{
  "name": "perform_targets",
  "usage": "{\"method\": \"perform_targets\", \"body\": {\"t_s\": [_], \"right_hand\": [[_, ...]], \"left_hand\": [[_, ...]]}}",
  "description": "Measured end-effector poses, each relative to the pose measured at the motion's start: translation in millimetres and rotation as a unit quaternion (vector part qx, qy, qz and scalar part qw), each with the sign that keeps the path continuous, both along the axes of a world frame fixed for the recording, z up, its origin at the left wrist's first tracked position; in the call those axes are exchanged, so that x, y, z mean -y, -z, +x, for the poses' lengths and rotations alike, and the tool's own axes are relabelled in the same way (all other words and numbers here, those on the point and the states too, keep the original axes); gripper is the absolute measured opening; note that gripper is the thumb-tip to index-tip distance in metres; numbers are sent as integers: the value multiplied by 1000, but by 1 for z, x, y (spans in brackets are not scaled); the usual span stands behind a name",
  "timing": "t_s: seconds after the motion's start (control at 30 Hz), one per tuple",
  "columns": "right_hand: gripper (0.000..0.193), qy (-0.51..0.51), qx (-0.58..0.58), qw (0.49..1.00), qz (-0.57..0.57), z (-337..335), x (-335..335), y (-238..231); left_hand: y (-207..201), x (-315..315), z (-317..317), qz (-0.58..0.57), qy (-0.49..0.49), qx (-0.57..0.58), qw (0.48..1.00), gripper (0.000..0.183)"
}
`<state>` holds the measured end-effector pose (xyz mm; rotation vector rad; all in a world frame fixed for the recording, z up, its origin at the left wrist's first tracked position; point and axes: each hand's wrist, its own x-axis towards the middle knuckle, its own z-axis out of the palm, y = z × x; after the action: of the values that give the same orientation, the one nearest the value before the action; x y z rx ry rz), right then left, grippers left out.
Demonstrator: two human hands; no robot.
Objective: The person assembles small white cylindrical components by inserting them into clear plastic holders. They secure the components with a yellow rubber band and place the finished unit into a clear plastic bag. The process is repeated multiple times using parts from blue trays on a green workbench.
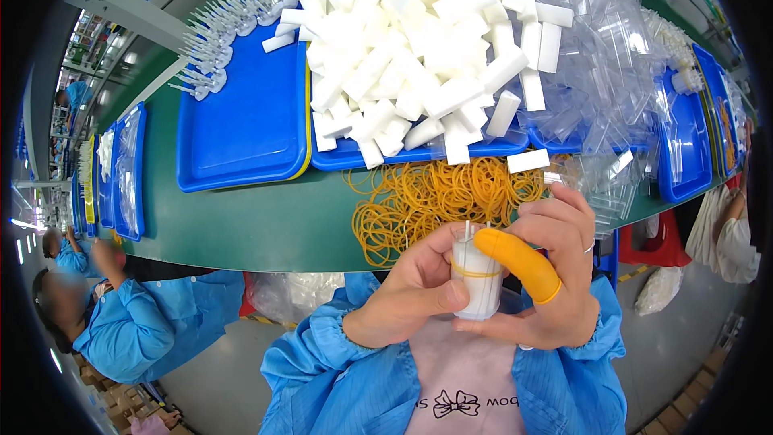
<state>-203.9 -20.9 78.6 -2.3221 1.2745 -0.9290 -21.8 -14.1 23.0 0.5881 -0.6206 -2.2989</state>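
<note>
In front of my chest, my left hand [415, 282] and my right hand [564, 250] hold one small bundle [480, 294] between them. It looks like a white block inside a clear plastic sleeve, with thin white rods sticking out at the top. A yellow rubber band runs round its upper part. My left fingers and thumb close on its left side. An orange finger cot [519, 262] covers my right index finger, whose tip rests by the bundle's top edge; the right thumb presses near its bottom. Loose yellow rubber bands [451, 193] lie on the table just beyond.
White foam blocks [419, 40] are heaped over a blue tray at the back. Clear plastic sleeves [596, 89] pile up to the right. A blue tray [241, 133] on the left has thin-stemmed white parts [213, 44] along its far edge. Another person [133, 326] sits at left.
</note>
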Motion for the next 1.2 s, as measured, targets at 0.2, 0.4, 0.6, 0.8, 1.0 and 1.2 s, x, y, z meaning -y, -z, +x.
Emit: {"method": "perform_targets", "body": {"t_s": [0.2, 0.4, 0.6, 0.8, 1.0, 1.2], "right_hand": [[59, 9, 25, 1000, -8, -1, -3, 2], [55, 14, -3, 1000, -18, 3, -2, 2], [62, -22, 19, 1000, -6, -1, -1, 5], [87, -82, 251, 952, 156, -23, 1, 1], [70, -172, 144, 968, 115, -28, 4, 5], [56, 294, 417, 858, -57, -106, 2, -15]], "left_hand": [[-12, 3, -2, 86, 1, -72, 994, 67], [-8, 0, -4, 47, -39, -37, 997, 65], [-2, 0, -2, 41, -26, -51, 997, 64], [-20, 1, 5, 9, -8, 20, 1000, 65], [-7, 3, 2, -77, 72, 0, 994, 74], [-11, -6, 2, -210, -186, 139, 950, 65]]}}
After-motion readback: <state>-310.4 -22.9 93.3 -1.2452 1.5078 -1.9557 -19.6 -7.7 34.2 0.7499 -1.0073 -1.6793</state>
